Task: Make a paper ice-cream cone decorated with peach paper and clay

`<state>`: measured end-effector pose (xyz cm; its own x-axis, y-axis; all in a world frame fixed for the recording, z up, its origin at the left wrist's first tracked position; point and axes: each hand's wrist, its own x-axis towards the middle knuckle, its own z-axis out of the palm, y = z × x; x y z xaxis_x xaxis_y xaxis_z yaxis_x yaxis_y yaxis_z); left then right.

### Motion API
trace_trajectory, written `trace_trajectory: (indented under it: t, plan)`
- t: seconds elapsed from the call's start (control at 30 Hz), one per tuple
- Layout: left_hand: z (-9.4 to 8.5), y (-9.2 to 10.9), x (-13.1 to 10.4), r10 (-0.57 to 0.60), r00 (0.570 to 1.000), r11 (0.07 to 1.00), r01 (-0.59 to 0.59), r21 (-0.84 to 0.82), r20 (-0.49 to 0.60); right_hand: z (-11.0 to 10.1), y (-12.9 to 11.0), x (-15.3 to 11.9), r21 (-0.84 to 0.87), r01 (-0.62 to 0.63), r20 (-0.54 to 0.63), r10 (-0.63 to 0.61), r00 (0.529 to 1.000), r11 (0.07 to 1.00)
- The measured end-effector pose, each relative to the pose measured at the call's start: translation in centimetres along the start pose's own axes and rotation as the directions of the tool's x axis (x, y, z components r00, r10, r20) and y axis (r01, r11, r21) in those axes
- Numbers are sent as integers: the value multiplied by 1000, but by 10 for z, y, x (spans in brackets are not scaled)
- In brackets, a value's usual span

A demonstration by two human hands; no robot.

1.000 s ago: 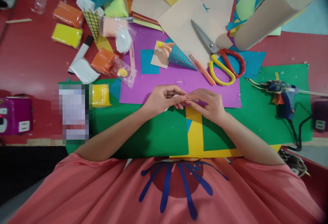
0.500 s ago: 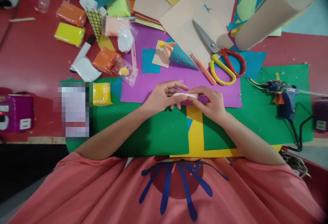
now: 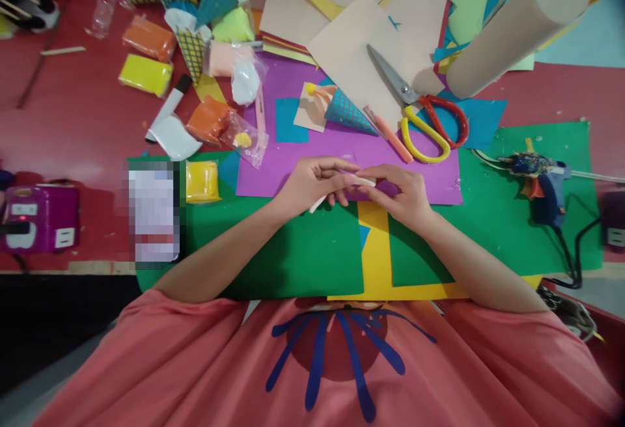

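My left hand (image 3: 315,183) and my right hand (image 3: 403,194) meet over the purple sheet (image 3: 288,179), their fingertips pinching a thin white strip of what looks like modelling clay (image 3: 318,204). One end of the strip pokes out below my left palm; another part shows between the fingertips, and the stretch in between is hidden by my left fingers. Just beyond my hands lies a small blue patterned cone (image 3: 347,111) with a peach frill and a yellow ball at its end. A peach craft knife (image 3: 390,137) rests to the right of the cone.
Scissors (image 3: 415,101) with red and yellow handles lie beyond my right hand. A glue gun (image 3: 549,192) is at the right, near a peach roll (image 3: 512,33). Leftward are a yellow clay pack (image 3: 202,181), a blurred-out phone (image 3: 153,215), a marker (image 3: 168,108) and several paper cones (image 3: 190,43).
The white strip has slid leftward through my fingers, so its end now sticks out below my left hand. The view has shifted slightly, moving the left-side objects rightward.
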<state>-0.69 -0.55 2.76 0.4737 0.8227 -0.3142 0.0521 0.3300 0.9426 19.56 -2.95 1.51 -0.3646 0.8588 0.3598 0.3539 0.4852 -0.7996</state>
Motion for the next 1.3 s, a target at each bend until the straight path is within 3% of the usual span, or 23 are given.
trace_trajectory:
  t: [0.47,0.6,0.73,0.9,1.1,1.3]
  plan:
    - [6,-10,-8,217,966,970,-197,144,-142,2,0,-3,114,-135,-6,137,991,984]
    - [7,-12,-7,246,955,963,-223,148,-164,2,1,-2,58,-103,-5,103,995,993]
    - [6,-12,-5,256,960,959,-237,156,-111,-1,1,0,47,-45,-30,47,998,998]
    - [5,-14,-4,283,957,950,-271,156,-61,0,0,0,63,-73,-30,75,997,995]
    - [4,-15,-6,308,942,934,-273,231,-132,3,2,-4,154,-107,-27,112,993,982]
    - [3,-15,-3,289,951,939,-260,226,-106,0,1,-2,25,-94,-18,95,995,995]
